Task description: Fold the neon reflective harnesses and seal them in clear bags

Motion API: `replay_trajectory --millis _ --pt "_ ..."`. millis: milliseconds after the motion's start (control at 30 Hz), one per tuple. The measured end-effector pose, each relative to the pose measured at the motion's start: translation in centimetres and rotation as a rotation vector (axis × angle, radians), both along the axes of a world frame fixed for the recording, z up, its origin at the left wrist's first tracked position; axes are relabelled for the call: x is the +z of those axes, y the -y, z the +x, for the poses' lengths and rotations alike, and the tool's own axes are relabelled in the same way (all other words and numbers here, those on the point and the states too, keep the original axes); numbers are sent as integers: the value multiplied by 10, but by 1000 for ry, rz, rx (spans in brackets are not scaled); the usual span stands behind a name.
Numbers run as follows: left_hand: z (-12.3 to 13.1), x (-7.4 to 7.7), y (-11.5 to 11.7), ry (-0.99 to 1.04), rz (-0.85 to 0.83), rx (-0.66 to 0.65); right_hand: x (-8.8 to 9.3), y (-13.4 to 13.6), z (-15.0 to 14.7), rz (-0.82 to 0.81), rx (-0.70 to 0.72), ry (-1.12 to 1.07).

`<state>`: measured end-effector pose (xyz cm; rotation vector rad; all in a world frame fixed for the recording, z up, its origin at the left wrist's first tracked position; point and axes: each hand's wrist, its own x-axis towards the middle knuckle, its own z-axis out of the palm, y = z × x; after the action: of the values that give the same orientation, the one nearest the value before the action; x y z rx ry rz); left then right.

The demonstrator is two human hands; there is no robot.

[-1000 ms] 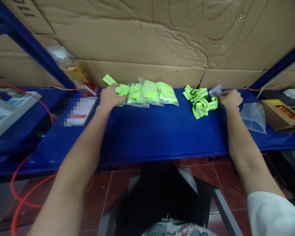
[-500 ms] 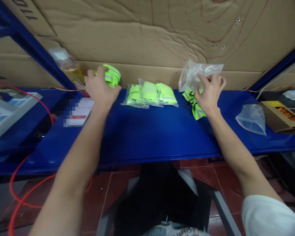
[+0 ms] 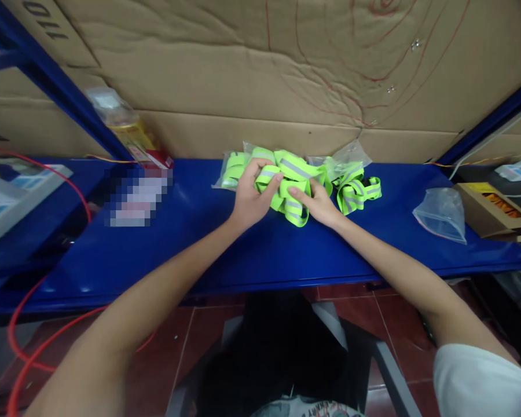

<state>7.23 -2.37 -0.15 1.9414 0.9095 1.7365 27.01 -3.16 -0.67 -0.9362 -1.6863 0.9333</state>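
Observation:
My left hand (image 3: 252, 197) and my right hand (image 3: 316, 202) meet over the middle of the blue shelf (image 3: 243, 249). Both grip a folded neon-green reflective band (image 3: 289, 191) between them. A clear plastic bag (image 3: 345, 157) lies just behind my right hand, touching the band. Right of it sits another loose green band (image 3: 358, 191). Bagged green bands (image 3: 232, 169) lie behind my left hand, partly hidden by it.
An empty clear bag (image 3: 441, 215) lies at the right, beside an open cardboard box (image 3: 490, 208). A bottle (image 3: 125, 124) and a red pack stand at the back left near a paper sheet (image 3: 136, 197). Cardboard lines the back. A red cable (image 3: 35, 341) hangs below left.
Both hands came in from the sides to the shelf's middle. The left brought its green band, the right brought the clear bag down, and they now hold the band together.

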Motion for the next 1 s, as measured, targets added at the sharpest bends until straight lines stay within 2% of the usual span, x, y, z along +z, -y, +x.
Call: replay_trajectory --millis 133,233,300,367,433,533,633,733,867,1000 --pt "-31 -13 -37 108 -18 216 -2 -13 16 18 -95 -48" --pt "-51 -18 -55 90 -42 317 -6 -25 26 28 -117 -73" --pt "-53 -14 -50 15 7 360 -9 -30 30 38 -122 -92" --pt "-47 -5 -33 -102 107 361 -10 -31 31 58 -103 -112" --pt "-35 3 -11 -284 192 266 -10 -28 32 111 -67 -91" --pt "-17 5 13 -512 182 55 -9 -20 34 252 -63 56" --pt "-9 -3 18 -608 121 -14 -6 -13 36 397 -34 234" --pt "-13 -5 14 -634 119 -90 -1 -7 36 542 -32 317" --pt "-22 4 14 -728 141 -266 3 0 37 662 -185 383" --pt "-24 6 13 -657 103 -393 6 2 44 768 -375 416"
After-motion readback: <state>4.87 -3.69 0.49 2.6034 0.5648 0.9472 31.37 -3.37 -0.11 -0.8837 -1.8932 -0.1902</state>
